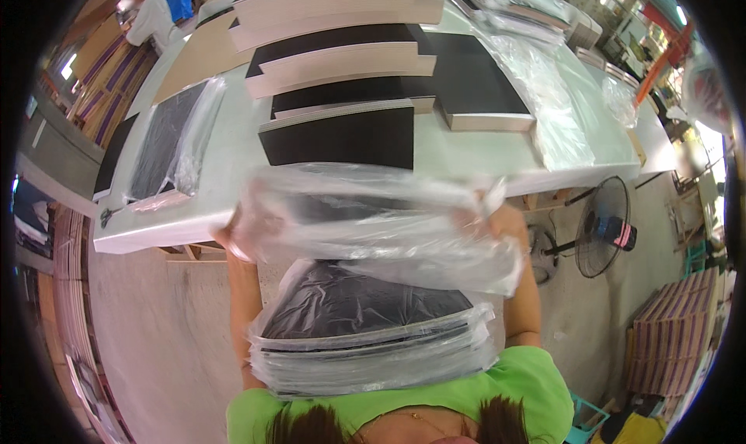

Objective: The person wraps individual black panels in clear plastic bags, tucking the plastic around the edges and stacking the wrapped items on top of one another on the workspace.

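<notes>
In front of me a clear plastic bag (373, 238) is stretched between my hands, blurred by motion, with something dark showing through it. My left hand (247, 230) is closed on its left end, and the film hides part of the fingers. At its right end my right hand (480, 215) grips the plastic, also smeared. Between my forearms, close to my body, is a stack of black boards in clear plastic sleeves (373, 308). Just beyond the bag a black board (342, 137) leans against a row of boards on the white table (233, 149).
Several stacks of black boards with pale edges (334, 59) fill the table's middle. Plastic-wrapped boards (167, 145) and scissors (109, 215) lie at the left, loose plastic film (563, 125) at the right. A standing fan (606, 226) is beyond the table's right corner. Another person (151, 17) is far left.
</notes>
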`<state>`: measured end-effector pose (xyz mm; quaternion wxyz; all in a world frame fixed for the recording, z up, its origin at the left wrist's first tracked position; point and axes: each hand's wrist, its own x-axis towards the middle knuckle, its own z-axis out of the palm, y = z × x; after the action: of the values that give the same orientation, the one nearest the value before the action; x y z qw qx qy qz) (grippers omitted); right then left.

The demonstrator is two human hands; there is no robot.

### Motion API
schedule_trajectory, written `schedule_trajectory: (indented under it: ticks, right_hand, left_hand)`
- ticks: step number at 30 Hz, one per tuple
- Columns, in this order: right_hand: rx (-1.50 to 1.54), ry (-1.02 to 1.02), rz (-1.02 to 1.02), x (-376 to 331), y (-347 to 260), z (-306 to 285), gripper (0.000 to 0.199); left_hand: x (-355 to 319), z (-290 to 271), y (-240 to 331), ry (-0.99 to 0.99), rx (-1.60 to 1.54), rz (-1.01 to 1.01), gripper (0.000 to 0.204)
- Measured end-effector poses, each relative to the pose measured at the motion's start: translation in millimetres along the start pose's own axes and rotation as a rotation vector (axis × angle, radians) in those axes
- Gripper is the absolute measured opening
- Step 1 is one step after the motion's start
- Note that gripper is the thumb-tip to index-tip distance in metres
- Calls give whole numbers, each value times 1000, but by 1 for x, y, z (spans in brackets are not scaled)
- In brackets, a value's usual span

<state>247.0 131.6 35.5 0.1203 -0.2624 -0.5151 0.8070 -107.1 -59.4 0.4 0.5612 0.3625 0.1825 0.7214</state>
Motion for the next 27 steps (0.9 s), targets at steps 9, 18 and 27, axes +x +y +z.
schedule_trajectory:
  ticks: [9, 18, 27]
  right_hand:
    - [-674, 704, -700, 87, -1, -25, 32]
    - [-1127, 775, -884, 111, -10, 8, 68]
    - [-778, 536, -872, 51, -22, 21, 57]
  left_hand:
    - [52, -7, -12, 625, 1309, 257, 36]
    - [64, 20, -10, 537, 1941, 344, 81]
    - [27, 60, 6, 619, 1585, 431, 63]
